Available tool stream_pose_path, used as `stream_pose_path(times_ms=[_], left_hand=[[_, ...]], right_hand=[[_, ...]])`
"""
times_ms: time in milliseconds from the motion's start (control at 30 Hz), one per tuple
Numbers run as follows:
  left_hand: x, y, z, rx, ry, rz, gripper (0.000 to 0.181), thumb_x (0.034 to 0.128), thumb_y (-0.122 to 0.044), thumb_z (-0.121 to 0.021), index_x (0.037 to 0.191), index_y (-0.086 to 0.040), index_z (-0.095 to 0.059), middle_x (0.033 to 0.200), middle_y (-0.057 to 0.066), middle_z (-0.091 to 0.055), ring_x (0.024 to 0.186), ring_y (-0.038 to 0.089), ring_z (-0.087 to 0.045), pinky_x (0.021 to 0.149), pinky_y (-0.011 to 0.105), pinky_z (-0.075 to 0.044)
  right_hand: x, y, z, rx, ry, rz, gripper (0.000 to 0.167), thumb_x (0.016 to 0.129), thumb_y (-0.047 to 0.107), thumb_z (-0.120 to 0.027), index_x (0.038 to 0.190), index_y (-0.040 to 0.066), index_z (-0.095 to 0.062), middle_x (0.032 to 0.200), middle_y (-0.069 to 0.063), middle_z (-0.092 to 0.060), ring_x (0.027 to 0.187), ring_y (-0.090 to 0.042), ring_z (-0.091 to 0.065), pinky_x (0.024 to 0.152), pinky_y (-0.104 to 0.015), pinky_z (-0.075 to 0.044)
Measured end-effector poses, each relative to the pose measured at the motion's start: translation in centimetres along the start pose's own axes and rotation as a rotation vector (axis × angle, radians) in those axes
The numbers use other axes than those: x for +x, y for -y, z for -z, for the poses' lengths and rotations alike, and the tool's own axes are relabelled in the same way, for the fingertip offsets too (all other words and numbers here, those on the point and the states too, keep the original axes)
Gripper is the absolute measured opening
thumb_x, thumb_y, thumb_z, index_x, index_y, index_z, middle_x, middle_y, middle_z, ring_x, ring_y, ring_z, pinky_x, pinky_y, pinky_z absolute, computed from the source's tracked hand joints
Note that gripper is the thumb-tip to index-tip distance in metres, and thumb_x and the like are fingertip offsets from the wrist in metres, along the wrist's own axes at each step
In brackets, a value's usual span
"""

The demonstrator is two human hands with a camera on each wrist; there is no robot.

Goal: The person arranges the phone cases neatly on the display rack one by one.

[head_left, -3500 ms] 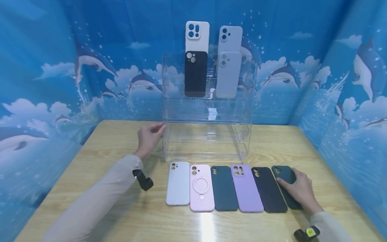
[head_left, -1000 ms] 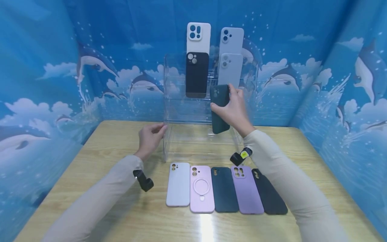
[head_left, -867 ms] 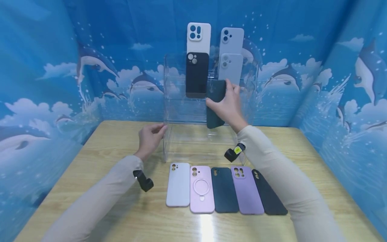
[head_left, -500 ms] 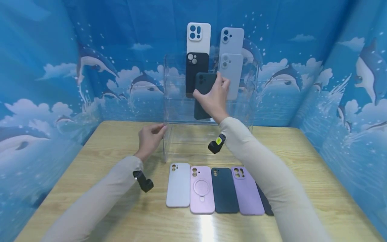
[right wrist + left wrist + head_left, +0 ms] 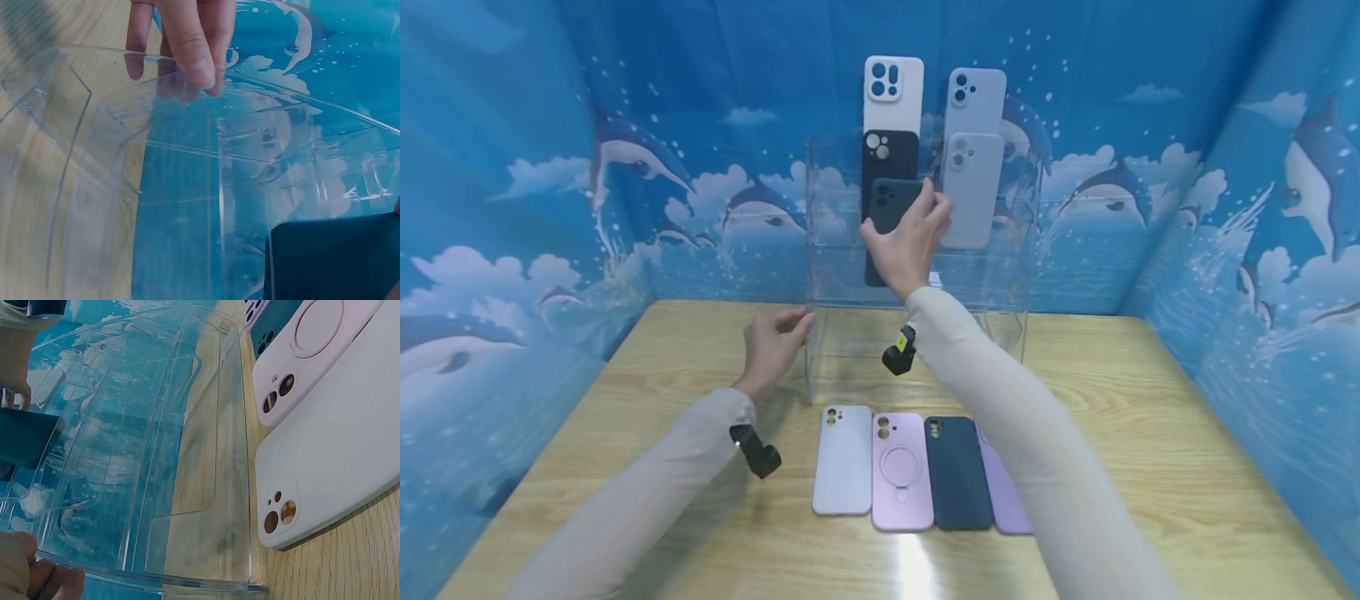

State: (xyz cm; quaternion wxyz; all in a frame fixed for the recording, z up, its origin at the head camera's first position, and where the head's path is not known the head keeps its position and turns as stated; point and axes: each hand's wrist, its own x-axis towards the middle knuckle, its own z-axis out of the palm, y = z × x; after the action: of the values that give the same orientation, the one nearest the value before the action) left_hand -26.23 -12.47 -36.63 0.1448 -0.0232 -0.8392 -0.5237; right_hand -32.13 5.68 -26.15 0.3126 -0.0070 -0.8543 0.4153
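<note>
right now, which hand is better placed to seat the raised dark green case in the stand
Right, probably: the right hand grips the dark green case in front of the black case; the left hand holds the clear stand lower down.

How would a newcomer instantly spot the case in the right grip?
Find the clear stand at the back of the wood-grain table. Up at its tiers, the right grip pinches a dark green phone case. Unlike the black case behind it or the dark lookalike lying flat below, only this one is held.
</note>
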Motion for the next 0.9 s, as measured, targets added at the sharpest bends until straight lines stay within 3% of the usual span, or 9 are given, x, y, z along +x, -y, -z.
stream_pose_path(times_ms=[433,900], left_hand=[[0.0,-0.1,0.0,-0.009,-0.006,-0.003,0.030,0.0924,-0.022,-0.066,0.117,-0.006,-0.067,0.108,0.014,-0.071,0.087,0.023,-0.070,0.071,0.025,-0.060],[-0.1,-0.2,0.1,-0.008,-0.007,-0.009,0.029,0.0924,-0.022,-0.066,0.116,-0.006,-0.068,0.108,0.013,-0.071,0.087,0.023,-0.070,0.071,0.026,-0.060]], right_hand=[[-1.3,-0.1,-1.7,-0.109,-0.010,-0.063,0.091,0.085,0.039,-0.070,0.152,0.011,-0.015,0.145,-0.014,-0.023,0.131,-0.029,-0.029,0.102,-0.045,-0.041],[-1.4,0.0,-2.2,-0.139,-0.023,-0.088,0.089,0.087,0.040,-0.068,0.152,0.012,-0.014,0.146,-0.012,-0.022,0.131,-0.028,-0.029,0.101,-0.048,-0.043]])
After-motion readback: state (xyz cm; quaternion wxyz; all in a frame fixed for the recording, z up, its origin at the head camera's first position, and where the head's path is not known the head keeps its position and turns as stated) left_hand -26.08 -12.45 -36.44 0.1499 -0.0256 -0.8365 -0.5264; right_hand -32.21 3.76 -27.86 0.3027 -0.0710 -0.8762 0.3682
